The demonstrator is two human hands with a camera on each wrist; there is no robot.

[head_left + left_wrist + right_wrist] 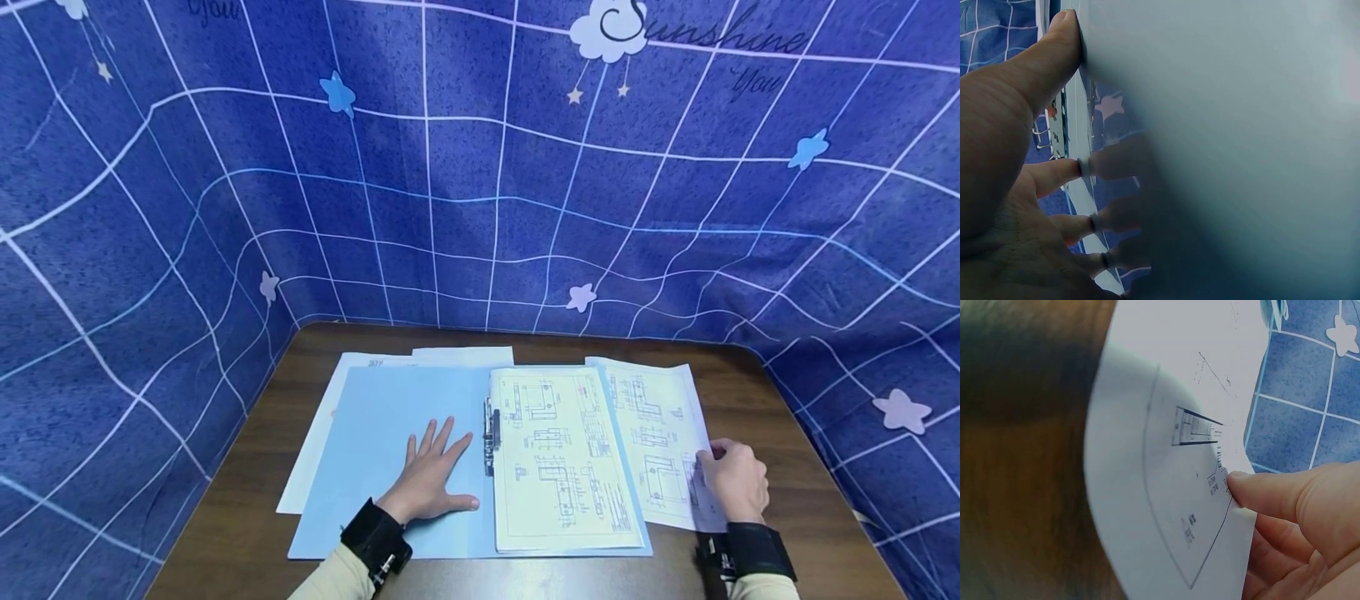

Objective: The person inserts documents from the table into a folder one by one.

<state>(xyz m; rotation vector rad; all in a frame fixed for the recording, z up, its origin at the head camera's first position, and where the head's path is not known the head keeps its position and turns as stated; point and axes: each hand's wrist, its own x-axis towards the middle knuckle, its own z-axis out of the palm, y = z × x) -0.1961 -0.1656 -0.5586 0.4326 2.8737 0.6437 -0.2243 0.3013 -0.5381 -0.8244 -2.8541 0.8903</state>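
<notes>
A light blue folder [375, 467] lies spread flat on the table, with a metal clip [491, 437] along its fold. On its right half rests a stack of printed technical drawings [525, 517]. My left hand [427, 483] rests on the folder's left cover with fingers spread; the left wrist view shows its thumb [1054, 50] and fingertips touching the glossy cover. At the right, my right hand [735, 479] pinches the right edge of a loose drawing sheet [660, 433] that lies partly beneath the folder. In the right wrist view the thumb [1260, 487] presses on the sheet [1147, 537], its fingers behind.
White papers [311, 467] stick out from under the folder's left and top edges. The brown wooden table [225, 517] is bordered by a blue curtain [465, 208] with white grid lines and stars. Black bands [375, 537] circle both wrists.
</notes>
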